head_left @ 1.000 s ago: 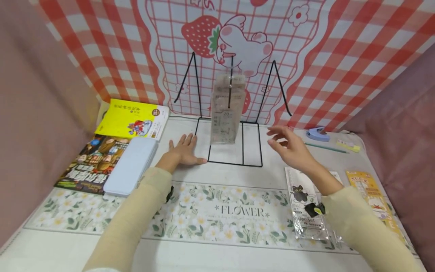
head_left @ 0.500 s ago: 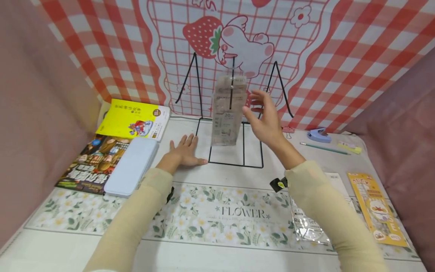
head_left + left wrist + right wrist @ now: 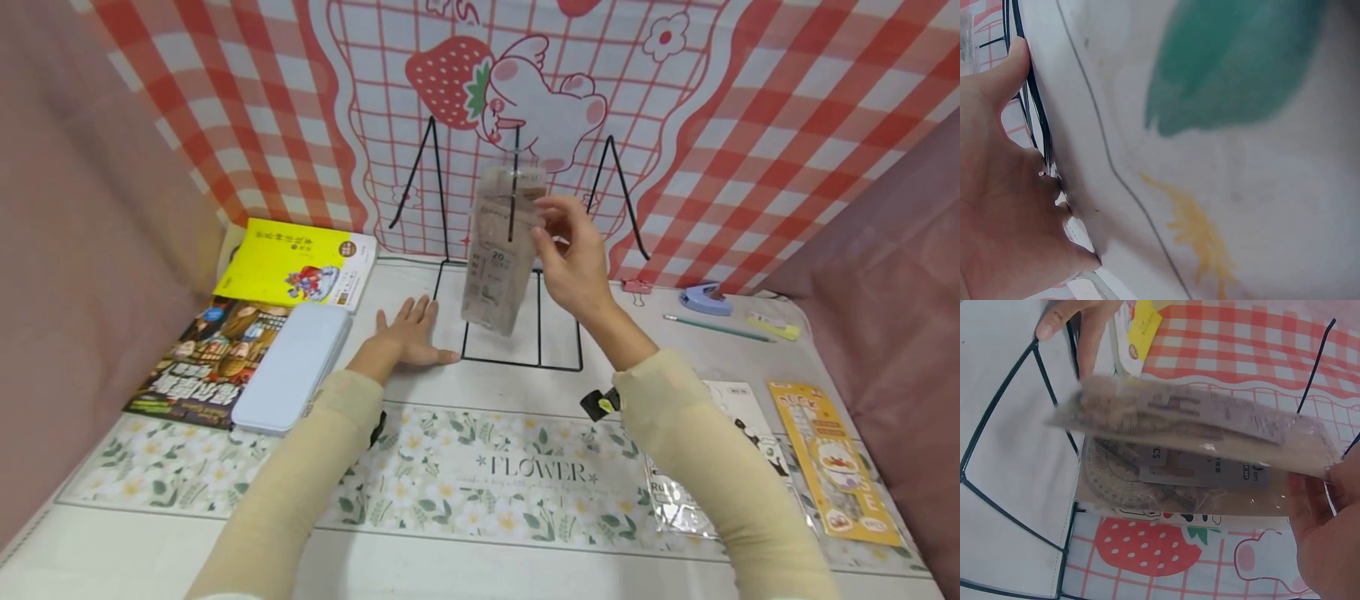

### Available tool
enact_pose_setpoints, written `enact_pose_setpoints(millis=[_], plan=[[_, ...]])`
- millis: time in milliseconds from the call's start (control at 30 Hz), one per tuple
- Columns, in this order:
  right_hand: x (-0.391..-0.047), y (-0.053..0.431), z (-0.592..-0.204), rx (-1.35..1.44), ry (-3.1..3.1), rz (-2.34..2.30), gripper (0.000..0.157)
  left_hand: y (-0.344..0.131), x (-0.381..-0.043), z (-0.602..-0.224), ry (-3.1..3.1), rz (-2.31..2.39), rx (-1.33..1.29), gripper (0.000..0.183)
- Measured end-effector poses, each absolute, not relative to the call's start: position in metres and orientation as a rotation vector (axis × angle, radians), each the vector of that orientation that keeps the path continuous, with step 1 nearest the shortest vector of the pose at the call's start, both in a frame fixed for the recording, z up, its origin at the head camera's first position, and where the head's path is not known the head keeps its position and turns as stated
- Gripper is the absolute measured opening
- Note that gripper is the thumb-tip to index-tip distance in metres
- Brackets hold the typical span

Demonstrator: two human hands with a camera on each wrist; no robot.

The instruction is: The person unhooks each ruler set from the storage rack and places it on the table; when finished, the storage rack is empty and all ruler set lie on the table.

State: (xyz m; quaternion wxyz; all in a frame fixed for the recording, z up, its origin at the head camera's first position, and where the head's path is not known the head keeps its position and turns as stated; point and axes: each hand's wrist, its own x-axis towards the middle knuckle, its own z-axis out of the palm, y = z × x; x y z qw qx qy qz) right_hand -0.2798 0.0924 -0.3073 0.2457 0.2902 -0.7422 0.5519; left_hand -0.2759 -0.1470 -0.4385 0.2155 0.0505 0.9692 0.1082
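Observation:
A black wire display stand [image 3: 559, 367] holds clear ruler-set packets on its middle hook. My right hand [image 3: 573, 258] pinches the right edge of the front ruler-set packet [image 3: 491, 283], marked "20", and its lower end swings slightly askew. In the right wrist view this packet [image 3: 1179, 425] angles away from another packet [image 3: 1116, 475] behind it, where a protractor shows through the plastic. My left hand [image 3: 405, 337] lies flat on the table at the stand's left side, fingers spread, thumb at the base's front corner.
On the left lie a yellow book [image 3: 292, 258], a dark book [image 3: 191, 375] and a pale blue case [image 3: 292, 367]. To the right are a pink binder clip [image 3: 636, 288], blue hole punch [image 3: 705, 299], green pencil [image 3: 720, 328] and an orange duck packet [image 3: 832, 467]. Bare hooks flank the packets.
My right hand has moved left and forward from beside the stand to the packet's edge and taken hold of it. The packet has turned slightly. The left hand stays put.

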Motion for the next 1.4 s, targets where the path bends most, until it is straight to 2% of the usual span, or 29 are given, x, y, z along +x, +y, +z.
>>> enact_pose_setpoints(millis=[167,400,867,1067,1267,1400], plan=[[-0.272,0.095,-0.306,0.818,-2.038,1.5,0.029,-0.146,-0.275,-0.437,2.69,0.302,0.139,0.11],[-0.254,0.099,-0.305,0.873,-2.065,1.512,0.027,-0.147,-0.273,-0.435,2.693,0.267,0.135,0.098],[-0.22,0.107,-0.302,1.015,-2.032,1.497,0.026,-0.15,-0.273,-0.433,2.708,0.272,0.159,0.1],[-0.211,0.138,-0.32,0.914,-2.148,1.57,0.029,-0.147,-0.273,-0.436,2.7,0.306,0.135,0.11],[-0.215,0.188,-0.342,0.722,-2.384,1.789,0.03,-0.145,-0.274,-0.436,2.691,0.3,0.114,0.109],[-0.215,0.219,-0.355,0.589,-2.615,1.734,0.033,-0.145,-0.274,-0.436,2.687,0.311,0.127,0.109]])
